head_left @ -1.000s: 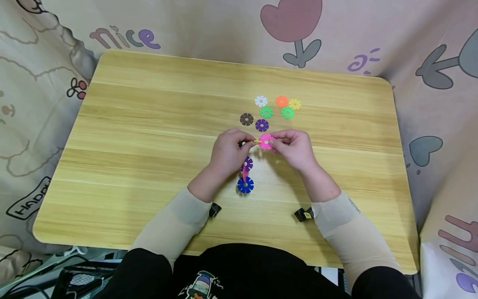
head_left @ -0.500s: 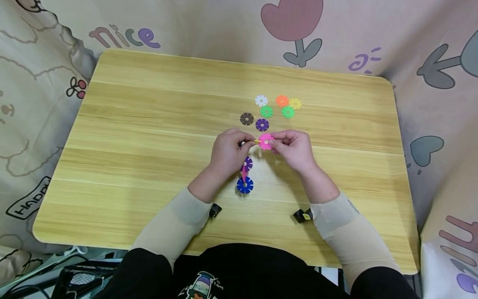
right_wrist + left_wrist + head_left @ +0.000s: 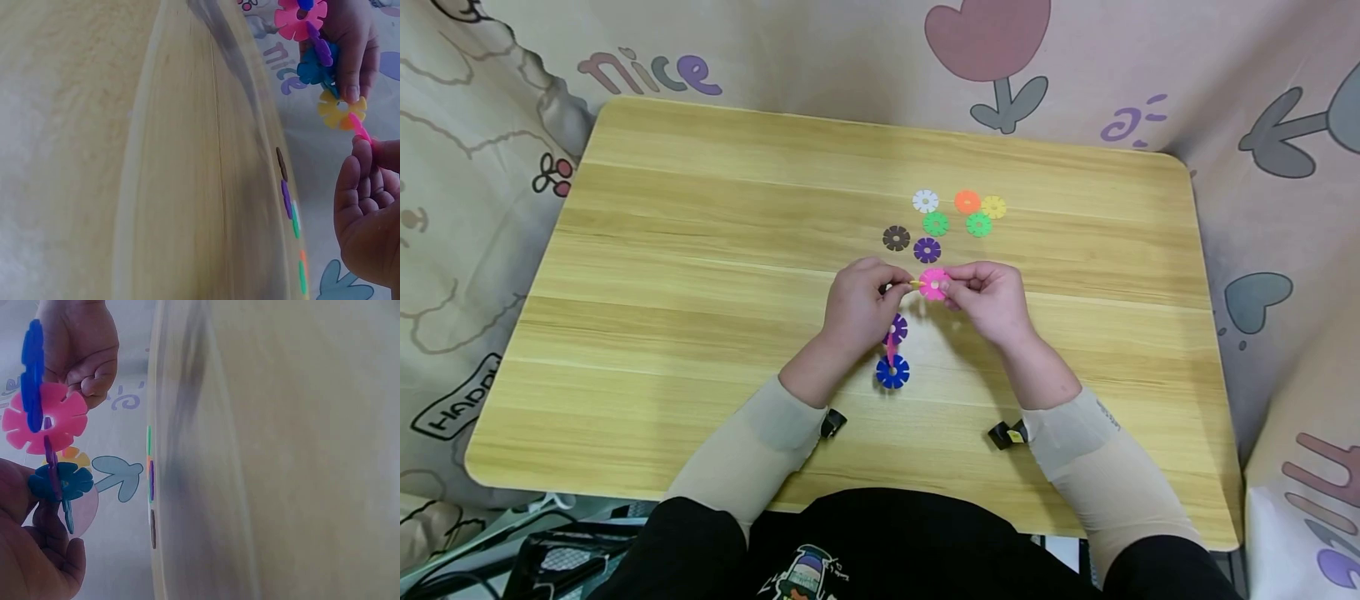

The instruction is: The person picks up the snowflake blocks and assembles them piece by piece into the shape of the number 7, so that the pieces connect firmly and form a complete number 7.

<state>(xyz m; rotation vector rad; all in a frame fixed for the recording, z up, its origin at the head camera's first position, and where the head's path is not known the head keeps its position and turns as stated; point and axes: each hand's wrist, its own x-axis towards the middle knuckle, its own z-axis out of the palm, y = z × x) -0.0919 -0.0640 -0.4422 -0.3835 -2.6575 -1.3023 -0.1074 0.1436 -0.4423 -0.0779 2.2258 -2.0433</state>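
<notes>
My left hand point(image 3: 865, 304) grips a chain of notched interlocking discs over the middle of the table. Blue disc point(image 3: 32, 369), pink disc point(image 3: 70, 411), purple disc point(image 3: 51, 464) and teal disc point(image 3: 76, 480) show slotted together in the left wrist view. At the chain's far end is a yellow disc point(image 3: 326, 114), with the left thumb at its edge. Between thumb and fingers, my right hand point(image 3: 994, 300) pinches a loose-end pink disc point(image 3: 927, 293). Its edge meets the yellow disc, the two set crosswise. The left fingers hide part of the chain in the head view.
Beyond the hands, several loose discs lie flat on the wooden table point(image 3: 700, 250): brown point(image 3: 887, 239), purple point(image 3: 919, 255), white point(image 3: 917, 202), orange point(image 3: 961, 200), yellow point(image 3: 1000, 208), two green point(image 3: 928, 225). A printed curtain point(image 3: 820, 50) hangs behind the table.
Almost nothing differs. Both hands keep their hold on the chain and the pink disc in the same place; the view shifts very slightly.
</notes>
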